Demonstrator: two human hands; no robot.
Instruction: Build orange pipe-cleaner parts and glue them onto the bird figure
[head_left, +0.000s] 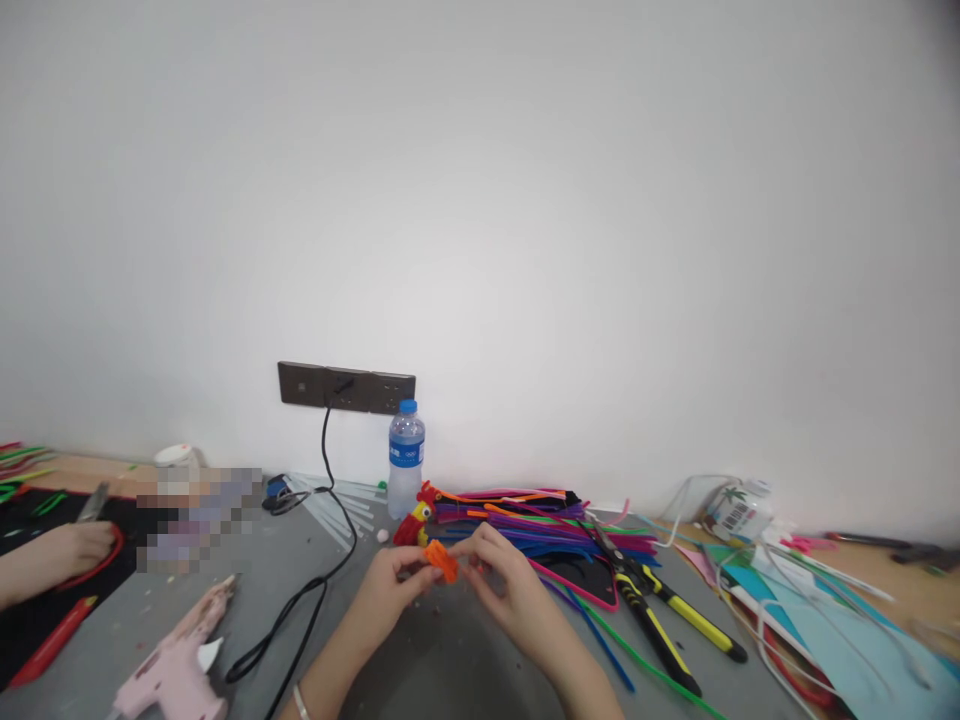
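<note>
A small orange fuzzy piece point(441, 562), which looks like bent pipe cleaner, is pinched between the thumb and forefinger of my left hand point(394, 588). My right hand point(504, 585) meets it from the other side, its fingers curled and the fingertips at the piece's right edge. Just behind the hands stands a red and yellow rooster figure point(417, 522) with a round eye. Beyond it lies a pile of coloured pipe cleaners point(517, 515), mostly purple, blue, pink and orange.
A water bottle point(406, 465) stands by the wall. Yellow-black pliers point(660, 610) lie at right, near blue sheets point(847, 620). A pink glue gun point(176, 665) and a black cable point(300, 610) lie at left. Another person's hand point(71, 555) is beside red-handled scissors point(101, 565).
</note>
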